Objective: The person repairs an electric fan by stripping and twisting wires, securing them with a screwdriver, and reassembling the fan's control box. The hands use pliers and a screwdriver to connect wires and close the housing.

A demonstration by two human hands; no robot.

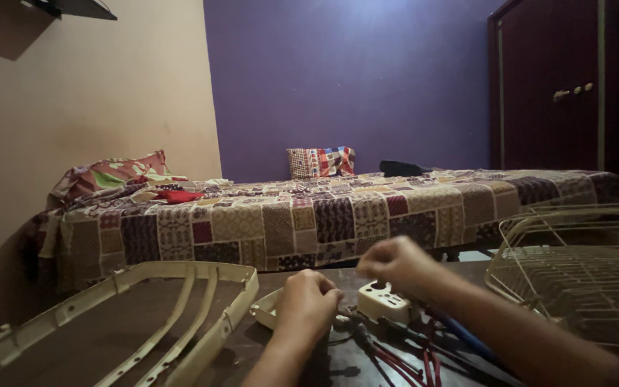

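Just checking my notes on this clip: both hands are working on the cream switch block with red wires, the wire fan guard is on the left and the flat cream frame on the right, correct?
Not quite. The head view shows the sides swapped: the wire fan guard sits on the right and the flat cream frame on the left. The rest holds: the left hand and right hand are at the cream switch block with red wires.

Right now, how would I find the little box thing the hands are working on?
Start at the big patchwork bed, then drop to the dark floor before it. Between the left hand and right hand sits a small cream switch box. Unlike the cream frame and wire grille, it trails red wires.
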